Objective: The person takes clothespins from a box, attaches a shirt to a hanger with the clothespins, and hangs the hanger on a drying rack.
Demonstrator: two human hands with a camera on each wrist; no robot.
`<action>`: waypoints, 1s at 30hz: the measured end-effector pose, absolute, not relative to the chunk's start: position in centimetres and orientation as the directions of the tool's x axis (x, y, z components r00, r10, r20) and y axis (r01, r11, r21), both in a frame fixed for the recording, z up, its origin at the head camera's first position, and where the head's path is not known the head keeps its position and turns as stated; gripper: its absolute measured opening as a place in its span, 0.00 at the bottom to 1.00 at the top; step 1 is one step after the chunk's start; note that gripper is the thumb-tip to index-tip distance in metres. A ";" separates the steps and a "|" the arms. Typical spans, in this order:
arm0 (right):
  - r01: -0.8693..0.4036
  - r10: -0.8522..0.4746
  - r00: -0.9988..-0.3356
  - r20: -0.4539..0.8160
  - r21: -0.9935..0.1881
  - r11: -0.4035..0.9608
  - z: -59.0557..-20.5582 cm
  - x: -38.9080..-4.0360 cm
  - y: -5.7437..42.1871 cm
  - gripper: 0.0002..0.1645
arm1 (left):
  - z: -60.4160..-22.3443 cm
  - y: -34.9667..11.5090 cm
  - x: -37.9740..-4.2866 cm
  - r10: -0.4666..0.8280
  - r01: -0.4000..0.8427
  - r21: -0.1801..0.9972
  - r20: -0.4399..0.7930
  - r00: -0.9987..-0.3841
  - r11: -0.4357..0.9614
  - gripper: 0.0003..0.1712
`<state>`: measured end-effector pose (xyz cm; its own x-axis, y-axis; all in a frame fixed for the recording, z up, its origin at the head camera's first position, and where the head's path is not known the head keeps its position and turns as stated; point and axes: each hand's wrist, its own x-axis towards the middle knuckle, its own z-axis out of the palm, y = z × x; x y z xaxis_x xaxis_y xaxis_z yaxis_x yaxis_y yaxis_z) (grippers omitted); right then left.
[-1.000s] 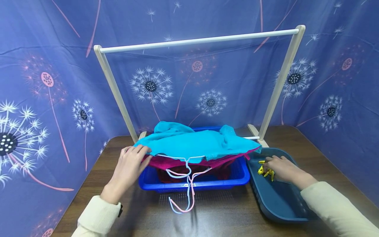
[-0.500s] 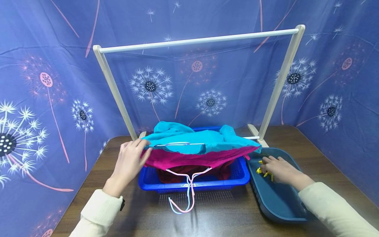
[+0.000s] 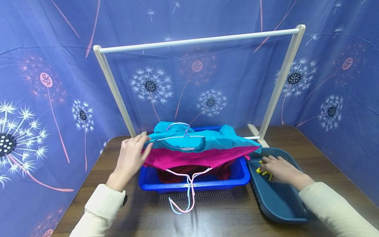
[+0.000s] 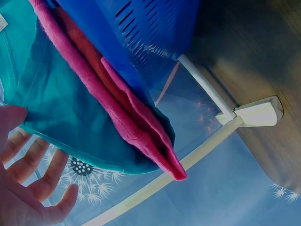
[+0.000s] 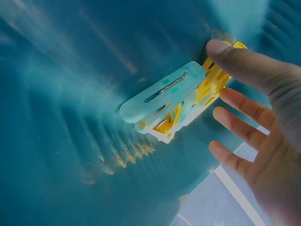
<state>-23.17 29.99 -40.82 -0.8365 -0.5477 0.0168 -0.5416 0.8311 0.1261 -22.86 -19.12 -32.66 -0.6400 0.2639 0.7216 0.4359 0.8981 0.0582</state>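
In the head view a turquoise shirt (image 3: 219, 141) lies over a magenta garment (image 3: 183, 158) on the blue basket (image 3: 237, 182). A white hanger (image 3: 180, 137) sits in its neckline, hook tipped toward the back. My left hand (image 3: 131, 154) pinches the shirt's left shoulder; in the left wrist view the thumb is at the cloth edge and the other fingers spread below it. My right hand (image 3: 282, 169) is in the dark teal tray (image 3: 284, 200). Its thumb and a partly hidden fingertip pinch a yellow clothespin (image 5: 214, 80), beside a turquoise clothespin (image 5: 164, 92).
Behind the basket stands a wooden clothes rack with a white rail (image 3: 198, 41). Pink and pale blue hanger hooks (image 3: 189, 194) stick out over the basket's front rim toward the brown table (image 3: 225, 217). Dark red cloth (image 3: 173, 176) lies inside the basket. A patterned curtain encloses the table.
The hanger in the turquoise shirt has swung from hook forward to hook backward, uncovering the neckline and more magenta cloth. My left hand stays at the shoulder; the right hand has shifted slightly left.
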 end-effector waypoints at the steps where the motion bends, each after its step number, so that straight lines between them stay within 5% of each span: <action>1: -0.546 -0.553 -0.832 0.027 0.129 0.828 -40.8 -23.2 30.0 0.22 | -32.6 -19.1 -22.9 0.262 0.435 0.060 0.721 -0.642 0.898 0.09; 15: -0.452 -0.468 -0.880 0.079 0.162 0.877 -40.2 -23.4 30.3 0.34 | -32.4 -18.9 -23.2 0.249 0.420 0.073 0.709 -0.660 0.905 0.08; 30: -0.418 -0.446 -0.877 0.180 0.172 0.892 -37.7 -23.2 30.9 0.22 | -32.3 -18.8 -23.6 0.239 0.419 0.080 0.719 -0.653 0.904 0.08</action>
